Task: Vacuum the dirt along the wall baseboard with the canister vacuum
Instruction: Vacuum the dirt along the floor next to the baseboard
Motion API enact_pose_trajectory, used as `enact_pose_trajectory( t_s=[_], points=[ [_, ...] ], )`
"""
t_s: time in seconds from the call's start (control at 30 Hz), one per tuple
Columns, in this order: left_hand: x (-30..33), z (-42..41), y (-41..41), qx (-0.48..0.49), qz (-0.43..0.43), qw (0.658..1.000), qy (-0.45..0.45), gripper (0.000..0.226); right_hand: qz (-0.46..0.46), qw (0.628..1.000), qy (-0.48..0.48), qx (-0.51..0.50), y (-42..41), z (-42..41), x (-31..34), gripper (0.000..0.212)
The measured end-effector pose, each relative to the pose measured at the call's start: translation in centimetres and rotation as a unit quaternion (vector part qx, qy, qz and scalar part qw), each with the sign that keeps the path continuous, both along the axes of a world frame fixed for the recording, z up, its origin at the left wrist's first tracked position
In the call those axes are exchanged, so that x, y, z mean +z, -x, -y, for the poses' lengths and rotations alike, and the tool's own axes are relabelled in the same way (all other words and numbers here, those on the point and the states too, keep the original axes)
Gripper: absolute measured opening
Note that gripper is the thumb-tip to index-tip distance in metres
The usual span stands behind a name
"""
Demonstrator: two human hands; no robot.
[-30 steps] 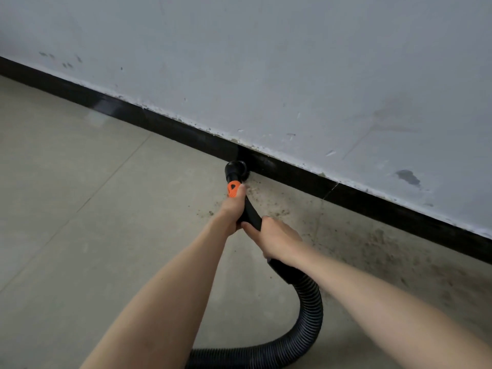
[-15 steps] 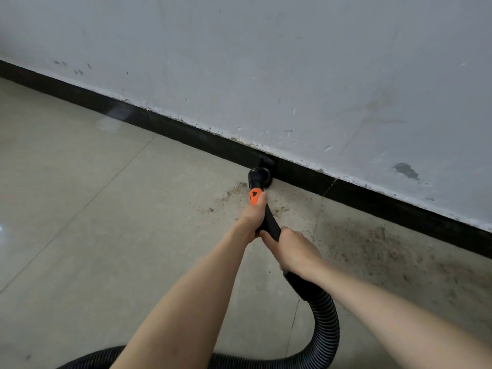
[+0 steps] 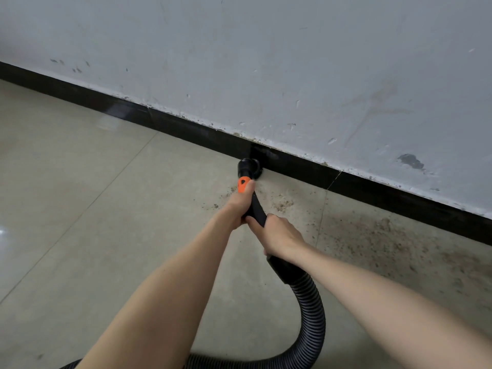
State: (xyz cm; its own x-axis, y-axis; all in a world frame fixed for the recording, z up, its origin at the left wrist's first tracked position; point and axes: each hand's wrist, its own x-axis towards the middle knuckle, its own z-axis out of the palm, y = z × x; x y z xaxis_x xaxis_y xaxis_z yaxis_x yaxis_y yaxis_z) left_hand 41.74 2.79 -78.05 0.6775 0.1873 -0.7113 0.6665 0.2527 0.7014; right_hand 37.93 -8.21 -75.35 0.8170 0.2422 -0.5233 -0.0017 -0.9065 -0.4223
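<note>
Dirt is scattered as brown specks over the beige floor tiles, thickest to the right of the hands along the foot of the black baseboard, with a thinner patch just beside the nozzle. The round black nozzle of the vacuum is set against the baseboard where it meets the floor. Behind the nozzle an orange piece is seen on the black tube. The tube is gripped near its front by the left hand, whose fingers are curled round it with the thumb lying up beside the orange piece. Further back the tube is held by the right hand, its fingers wrapped round it from above and pressed close together. From under the right hand the ribbed black hose is looped down and back to the left along the lower edge of the view. Above the baseboard the grey-white wall is marked with scuffs and chipped paint.
</note>
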Motion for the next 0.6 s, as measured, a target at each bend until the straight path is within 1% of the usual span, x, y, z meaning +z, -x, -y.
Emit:
enact_pose_trajectory(
  t_s=[0.1, 0.23, 0.27, 0.37, 0.47, 0.53, 0.6],
  points=[
    [0.8, -2.1, -0.6, 0.005, 0.011, 1.000, -0.024, 0.037, -0.012, 0.999, -0.042, -0.001, -0.9, -2.0, 0.2, 0.046],
    [1.2, -4.4, -0.9, 0.007, -0.005, 0.998, -0.057, 0.039, -0.054, 0.993, -0.101, -0.007, -1.0, -4.0, 0.4, 0.058],
    [1.2, -4.8, -0.8, 0.000, -0.010, 0.998, -0.063, 0.041, -0.069, 0.991, -0.114, -0.007, -0.7, -4.3, 0.3, 0.059],
    [0.9, -5.0, 0.1, -0.036, -0.018, 0.997, -0.073, 0.046, -0.105, 0.982, -0.155, -0.016, 0.5, -4.2, 0.1, 0.050],
    [0.4, -3.9, 1.0, -0.054, -0.019, 0.996, -0.064, 0.049, -0.118, 0.977, -0.175, -0.029, 1.8, -2.9, 0.1, 0.043],
    [0.2, -2.9, 1.4, -0.062, -0.016, 0.996, -0.060, 0.048, -0.125, 0.974, -0.185, -0.048, 2.4, -1.8, 0.0, 0.043],
    [0.0, -2.0, 1.6, -0.068, -0.014, 0.996, -0.052, 0.047, -0.148, 0.962, -0.213, -0.082, 2.8, -0.7, -0.2, 0.045]
  ],
)
